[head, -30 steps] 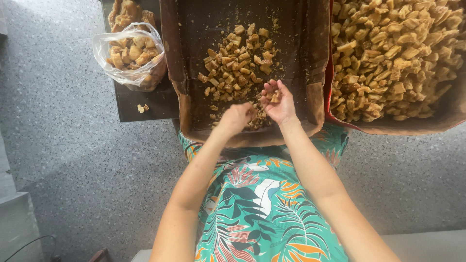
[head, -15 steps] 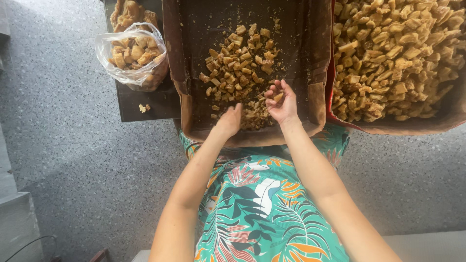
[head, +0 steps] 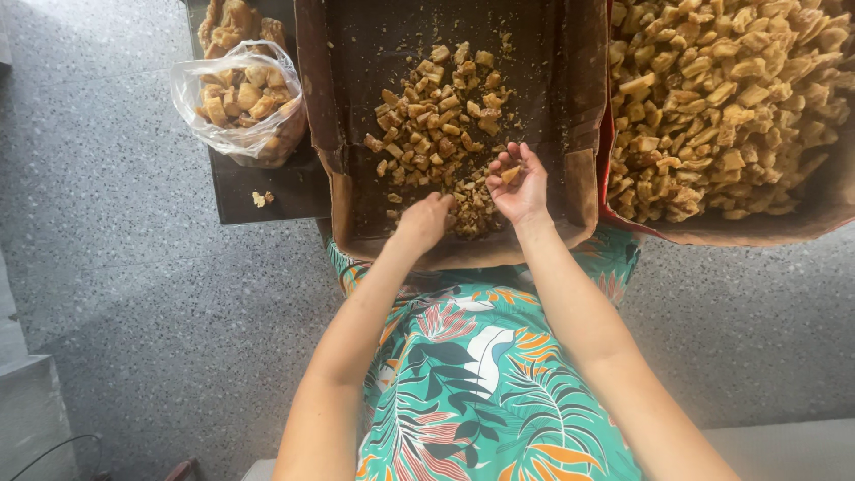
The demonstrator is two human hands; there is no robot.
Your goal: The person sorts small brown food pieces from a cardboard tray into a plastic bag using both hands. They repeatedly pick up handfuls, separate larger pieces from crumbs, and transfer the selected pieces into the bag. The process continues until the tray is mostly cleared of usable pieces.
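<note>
Golden-brown piece [head: 509, 175] pinched in the curled fingers of the right hand [head: 517, 187], palm turned up, just above the near right part of the brown cardboard tray [head: 321, 107]. Left hand [head: 426, 221] palm down, fingers bent into the loose pile of small brown chunks [head: 436, 125] at the near edge of the same tray; grip hidden beneath the knuckles, so closed or merely resting cannot be told. Pile spread from the centre toward the near edge, crumbs scattered over the otherwise bare dark lining toward the far edge and the left wall. Touching on the right, a second, red-edged tray [head: 614, 191] heaped nearly full with larger pale-gold pieces [head: 721, 98]. Left of the brown tray, on a dark board [head: 267, 191], a clear plastic bag [head: 240, 102], mouth open, partly filled with bigger chunks; more large brown pieces [head: 233, 22] at the far end of the board, one stray crumb [head: 259, 199] near its near edge. Below, a floral green garment [head: 481, 383] and a speckled grey floor [head: 116, 267]. Judged progress: midway, with a modest pile in hand, the bag only partly filled, and the heaped tray apparently untouched.
</note>
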